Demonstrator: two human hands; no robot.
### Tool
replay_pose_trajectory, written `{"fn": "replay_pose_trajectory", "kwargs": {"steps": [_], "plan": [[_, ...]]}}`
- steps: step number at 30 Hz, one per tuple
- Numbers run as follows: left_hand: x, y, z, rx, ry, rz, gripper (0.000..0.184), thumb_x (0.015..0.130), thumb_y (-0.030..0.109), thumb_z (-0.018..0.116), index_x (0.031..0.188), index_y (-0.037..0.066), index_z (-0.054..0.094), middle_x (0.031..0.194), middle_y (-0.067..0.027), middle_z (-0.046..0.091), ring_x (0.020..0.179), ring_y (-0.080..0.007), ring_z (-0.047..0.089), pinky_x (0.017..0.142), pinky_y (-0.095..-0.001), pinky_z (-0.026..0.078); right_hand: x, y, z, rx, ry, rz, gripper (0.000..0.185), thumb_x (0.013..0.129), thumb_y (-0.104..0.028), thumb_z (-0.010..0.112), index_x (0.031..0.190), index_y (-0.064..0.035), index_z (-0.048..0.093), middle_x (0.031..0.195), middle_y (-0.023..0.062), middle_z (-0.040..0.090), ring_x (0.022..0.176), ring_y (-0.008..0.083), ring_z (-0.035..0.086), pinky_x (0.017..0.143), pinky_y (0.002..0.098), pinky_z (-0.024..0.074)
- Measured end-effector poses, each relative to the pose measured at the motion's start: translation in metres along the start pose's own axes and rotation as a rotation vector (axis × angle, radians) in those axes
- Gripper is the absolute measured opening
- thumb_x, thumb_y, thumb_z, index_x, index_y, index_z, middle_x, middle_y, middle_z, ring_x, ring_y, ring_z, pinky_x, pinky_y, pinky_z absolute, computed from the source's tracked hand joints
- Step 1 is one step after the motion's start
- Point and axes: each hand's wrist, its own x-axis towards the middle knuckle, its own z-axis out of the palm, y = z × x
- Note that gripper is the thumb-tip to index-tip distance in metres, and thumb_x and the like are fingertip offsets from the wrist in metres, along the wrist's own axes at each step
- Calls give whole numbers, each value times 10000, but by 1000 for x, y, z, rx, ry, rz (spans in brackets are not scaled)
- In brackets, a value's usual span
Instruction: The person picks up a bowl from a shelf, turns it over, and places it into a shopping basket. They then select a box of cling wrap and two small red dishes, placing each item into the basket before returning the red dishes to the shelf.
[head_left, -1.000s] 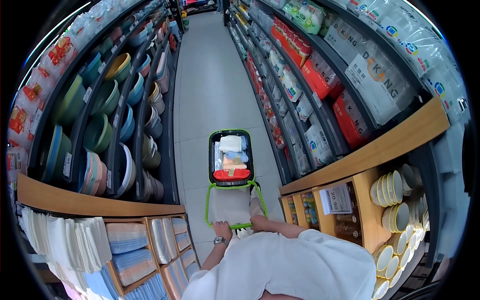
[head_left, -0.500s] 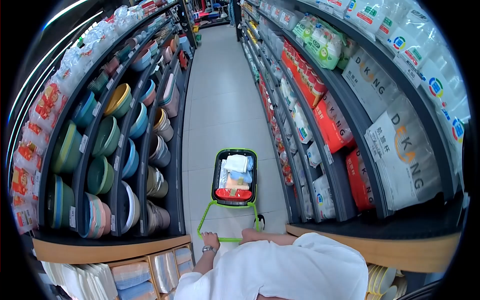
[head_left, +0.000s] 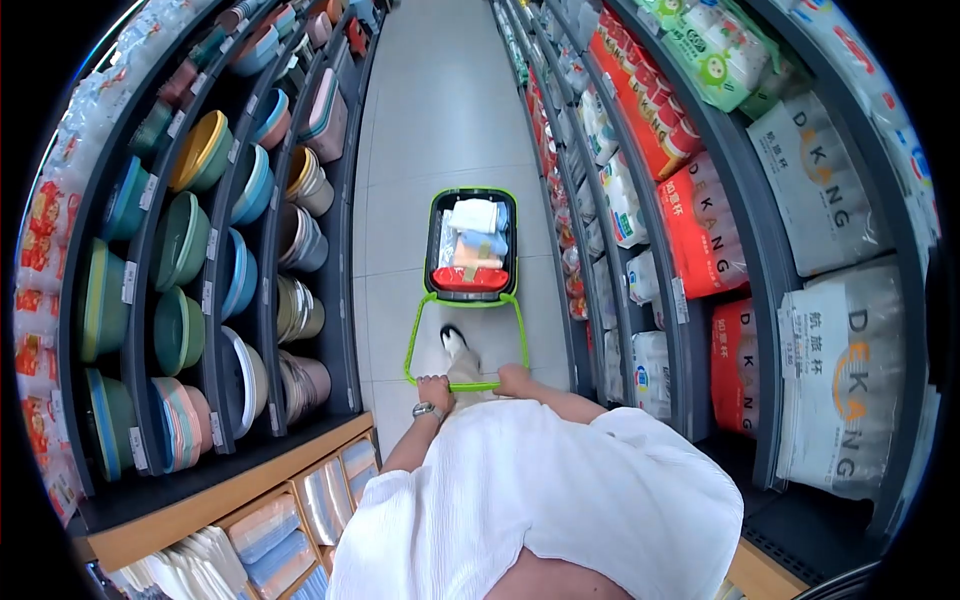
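My left hand (head_left: 434, 389), with a watch at the wrist, is closed round the left end of the green handle bar (head_left: 408, 335). Toward the bar's right end, my right hand (head_left: 513, 380) grips the same handle. The handle joins a black basket with a green rim (head_left: 432, 235) on the floor ahead of me. Inside it lie a white folded cloth (head_left: 474, 214), blue and peach rolled cloths (head_left: 484, 244), a clear package along the left side and a red packet (head_left: 470, 278) nearest me.
Shelves of basins and buckets (head_left: 180, 240) line the left side. Packs of cups (head_left: 840, 380) and green packages (head_left: 715, 55) fill the right shelves. Folded towels (head_left: 265, 535) lie at the lower left. The tiled aisle floor (head_left: 430, 110) runs ahead between the shelves.
The basket and I have moved forward along the aisle, and the wooden-edged shelves have slid back past me. A foot now shows below the basket. Both hands remain on the handle.
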Motion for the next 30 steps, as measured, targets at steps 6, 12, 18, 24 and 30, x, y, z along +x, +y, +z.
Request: {"fn": "replay_pose_trajectory", "kwargs": {"steps": [6,12,18,24,30], "plan": [[91,-19,-21,-124,-101,99,268,743,290,700,947,117,713,939,-112,718,903,-276,696,836,-452,489,67,28,-48,18,-81,22,371,700,-340,759,894,-25,726,953,236,701,907,420,680,813,509,540],[196,-58,-100,26,84,204,243,739,286,721,858,77,687,872,-136,701,869,-321,660,824,-459,474,149,11,-135,-23,-29,58,259,761,-250,722,914,-42,714,944,221,703,928,415,678,786,520,550],[292,-115,-178,-43,344,185,153,742,133,695,848,43,632,867,-167,636,956,-342,586,938,-440,428,243,-8,-203,-113,108,76,238,789,-244,695,922,-47,704,907,212,699,895,406,678,778,527,551],[354,-133,-229,-101,384,288,193,735,138,713,879,40,629,888,-163,634,964,-330,588,925,-450,431,296,-10,-256,-109,151,106,255,798,-268,687,930,-52,717,884,202,702,868,393,684,748,510,561],[390,-121,-228,-7,155,345,194,726,174,708,872,69,638,813,-116,666,837,-334,635,876,-439,450,297,-5,-328,-274,26,83,234,779,-245,649,850,-44,743,875,200,717,849,376,700,761,477,573]]}}
